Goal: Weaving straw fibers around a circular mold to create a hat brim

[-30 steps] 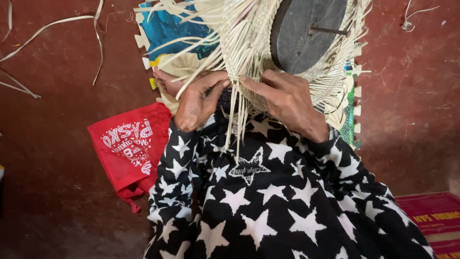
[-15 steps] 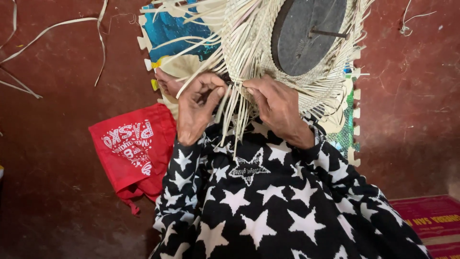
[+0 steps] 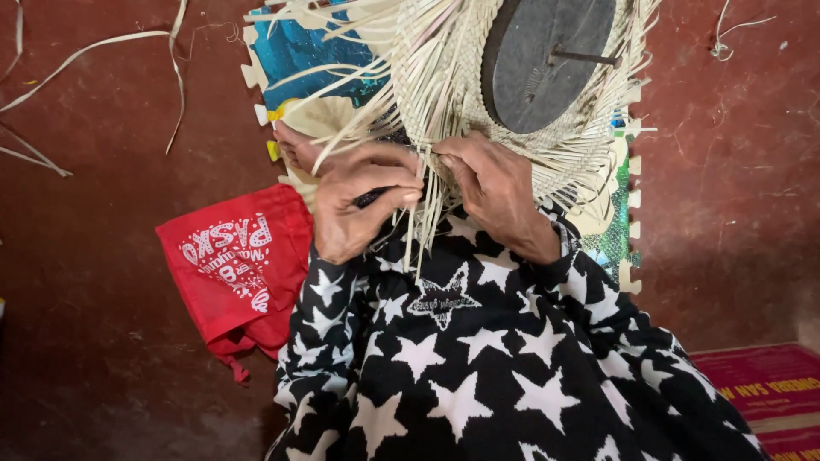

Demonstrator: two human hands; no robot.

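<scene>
A half-woven straw hat [image 3: 444, 77] of pale palm strips rests on my lap, stretched over a dark round wooden form [image 3: 547, 60]. Loose strip ends hang from its near edge. My left hand [image 3: 359, 201] pinches several of these strips at the rim, fingers closed on them. My right hand [image 3: 491, 183] grips the woven rim just beside it, thumb against the weave. The two hands almost touch. My legs are covered by black cloth with white stars [image 3: 478, 358].
A red cloth bag [image 3: 235, 265] lies on the dark red floor to the left. A coloured puzzle-edged foam mat [image 3: 290, 51] lies under the hat. Stray palm strips [image 3: 102, 43] are scattered at upper left. A red printed mat [image 3: 760, 384] shows at lower right.
Both hands have shifted slightly along the rim and drawn closer together. The left fingers have closed tighter on the hanging strips.
</scene>
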